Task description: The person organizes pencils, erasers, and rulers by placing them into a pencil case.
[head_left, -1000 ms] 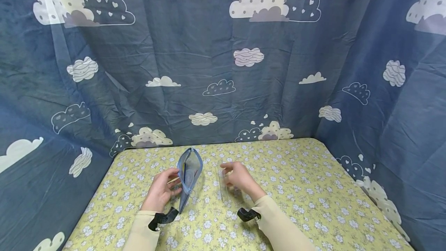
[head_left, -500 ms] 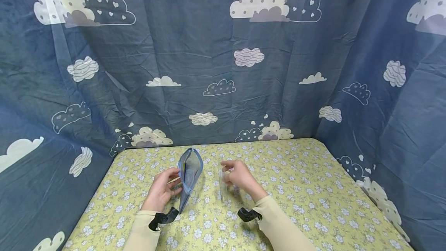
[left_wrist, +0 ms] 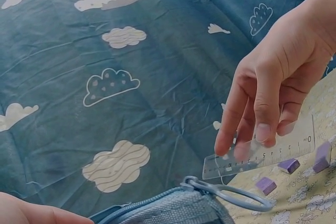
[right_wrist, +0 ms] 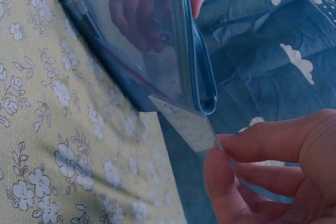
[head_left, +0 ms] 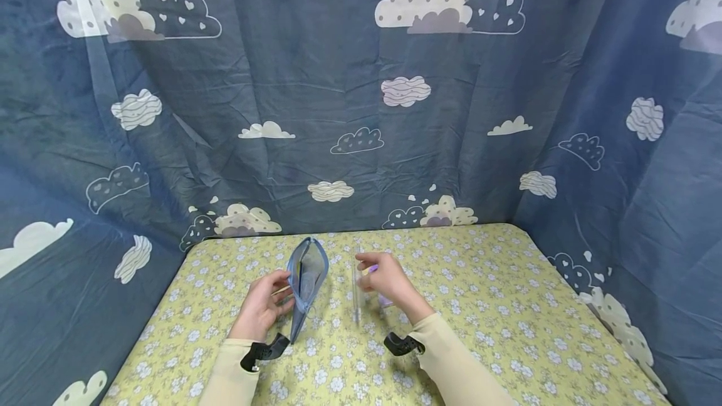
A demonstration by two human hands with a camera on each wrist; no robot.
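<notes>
My left hand (head_left: 261, 307) holds a blue mesh zipper pencil case (head_left: 310, 271) upright by its left side. The zipper is undone and the mouth gapes upward. Through the mesh in the right wrist view, a pencil (right_wrist: 89, 22) shows inside the pencil case (right_wrist: 142, 40), and the left hand's fingers show behind it. Between thumb and fingers, my right hand (head_left: 386, 281) pinches a clear ruler (head_left: 356, 293) to the right of the case. Its printed scale is readable in the left wrist view, where the right hand (left_wrist: 278, 82) grips the ruler (left_wrist: 289, 142) along its length.
Several small purple blocks (left_wrist: 266, 185) lie on the floral tablecloth (head_left: 479, 306) under the right hand, partly hidden by it in the head view. A blue cloud-print curtain (head_left: 316, 93) stands behind the table and along its sides.
The right hand has shifted slightly up with the ruler, which now stands more edge-on. More purple shows beneath that hand. The left hand and pencil case stay nearly still.
</notes>
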